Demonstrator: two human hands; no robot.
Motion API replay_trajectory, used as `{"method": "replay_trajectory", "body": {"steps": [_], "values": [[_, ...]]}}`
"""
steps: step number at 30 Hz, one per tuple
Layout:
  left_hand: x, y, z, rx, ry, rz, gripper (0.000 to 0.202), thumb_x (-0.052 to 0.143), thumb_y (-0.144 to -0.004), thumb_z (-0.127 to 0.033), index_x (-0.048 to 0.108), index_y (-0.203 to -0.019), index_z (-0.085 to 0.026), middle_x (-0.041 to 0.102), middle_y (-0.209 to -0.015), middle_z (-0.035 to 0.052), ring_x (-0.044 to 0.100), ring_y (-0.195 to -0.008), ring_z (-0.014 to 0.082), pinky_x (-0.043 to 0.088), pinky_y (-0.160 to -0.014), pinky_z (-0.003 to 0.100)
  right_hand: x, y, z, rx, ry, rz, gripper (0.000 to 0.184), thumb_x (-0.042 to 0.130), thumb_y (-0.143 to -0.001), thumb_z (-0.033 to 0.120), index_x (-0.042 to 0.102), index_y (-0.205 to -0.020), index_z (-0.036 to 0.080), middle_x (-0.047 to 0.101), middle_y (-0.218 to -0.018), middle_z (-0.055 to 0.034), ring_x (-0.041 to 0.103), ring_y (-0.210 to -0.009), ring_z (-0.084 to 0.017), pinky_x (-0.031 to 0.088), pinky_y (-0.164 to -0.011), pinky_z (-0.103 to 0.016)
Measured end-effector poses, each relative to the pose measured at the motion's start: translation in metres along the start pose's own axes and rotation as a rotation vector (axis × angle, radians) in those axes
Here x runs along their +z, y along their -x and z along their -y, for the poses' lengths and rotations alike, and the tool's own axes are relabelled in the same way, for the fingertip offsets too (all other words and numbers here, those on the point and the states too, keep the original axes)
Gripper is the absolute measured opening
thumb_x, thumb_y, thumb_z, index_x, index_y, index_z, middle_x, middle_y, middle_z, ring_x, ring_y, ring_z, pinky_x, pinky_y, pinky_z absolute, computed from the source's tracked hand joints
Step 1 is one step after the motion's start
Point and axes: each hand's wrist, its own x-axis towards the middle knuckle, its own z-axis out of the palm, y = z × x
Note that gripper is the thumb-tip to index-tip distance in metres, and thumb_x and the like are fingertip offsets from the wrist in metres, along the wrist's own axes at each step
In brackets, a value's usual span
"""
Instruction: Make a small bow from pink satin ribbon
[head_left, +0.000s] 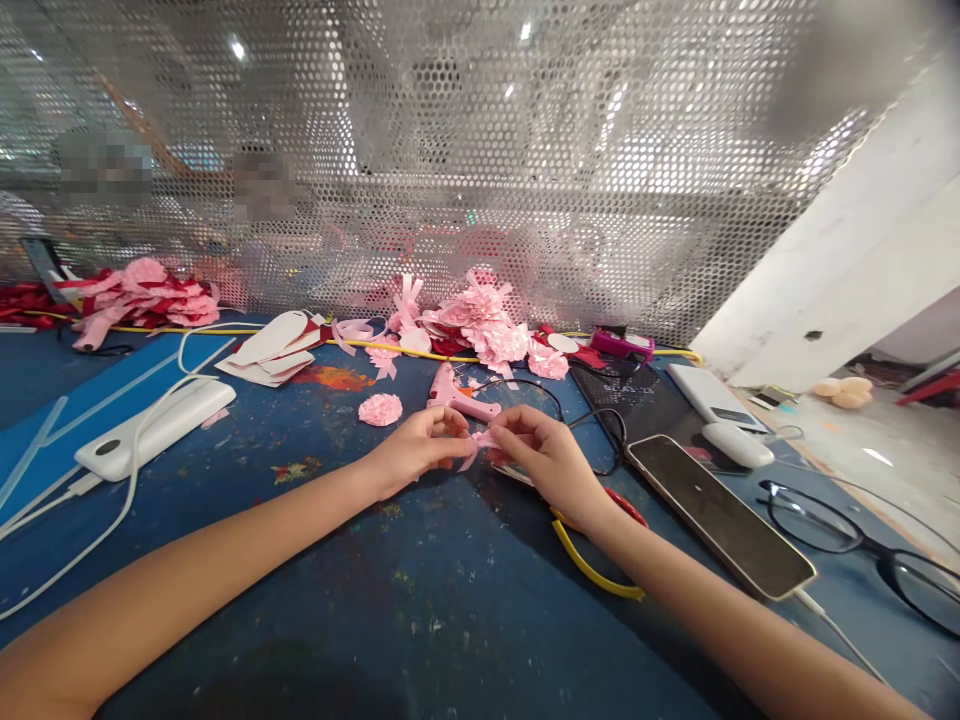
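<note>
Between my two hands, over the middle of the blue table, a small piece of pink ribbon is pinched. My left hand is closed on its left side, thumb against fingers. From the right, my right hand pinches the other side and partly hides it. Just behind my hands lies a pink glue gun. A round pink ruffled rosette rests left of the gun. Scissors with a yellow-and-red handle lie partly under my right hand and wrist.
Pink ribbon flowers heap by the perforated metal screen. White card cutouts, a white power strip and a red-pink ribbon pile are left. A phone, glasses and a white power bank lie right. Cables cross the table.
</note>
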Motion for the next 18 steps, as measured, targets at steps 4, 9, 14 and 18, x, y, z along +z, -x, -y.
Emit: {"method": "replay_trajectory", "body": {"steps": [4,9,14,18], "values": [[-0.0009,0.0002,-0.0001,0.014,-0.056,-0.013,0.028,0.072,-0.067,-0.027,0.051,-0.084,-0.017,0.054,-0.067,-0.0042,0.047,-0.057,0.007,0.031,-0.052,0.02,0.0005,0.0008,0.0013,-0.019,0.016,-0.019,0.028,0.062,-0.073,0.047,0.055,-0.075,0.02,0.056,-0.068,0.0013,0.054,-0.061,-0.012,0.046,-0.059,-0.027],[-0.002,-0.0026,0.0006,0.148,0.084,-0.089,0.028,0.07,-0.068,-0.021,0.051,-0.087,-0.018,0.055,-0.076,-0.0031,0.054,-0.072,0.0092,0.04,-0.067,0.021,0.0005,0.0011,0.004,-0.044,0.055,0.028,0.027,0.059,-0.075,0.046,0.053,-0.074,0.02,0.05,-0.064,0.0028,0.047,-0.057,-0.01,0.04,-0.054,-0.025],[-0.0006,-0.0002,0.0,0.284,-0.012,-0.155,0.028,0.065,-0.072,-0.024,0.045,-0.091,-0.02,0.056,-0.079,-0.0028,0.055,-0.069,0.01,0.04,-0.06,0.021,0.0013,0.0007,0.0037,-0.069,0.05,0.066,0.026,0.056,-0.079,0.044,0.051,-0.073,0.02,0.046,-0.06,0.004,0.041,-0.054,-0.01,0.034,-0.053,-0.024],[0.0006,0.0014,-0.0018,0.252,-0.056,-0.111,0.024,0.061,-0.075,-0.024,0.043,-0.091,-0.021,0.054,-0.079,-0.0025,0.058,-0.07,0.0128,0.04,-0.058,0.023,0.0009,0.0008,0.0027,-0.071,0.069,0.058,0.025,0.055,-0.08,0.043,0.051,-0.074,0.02,0.046,-0.062,0.0036,0.041,-0.056,-0.01,0.032,-0.052,-0.023]]}}
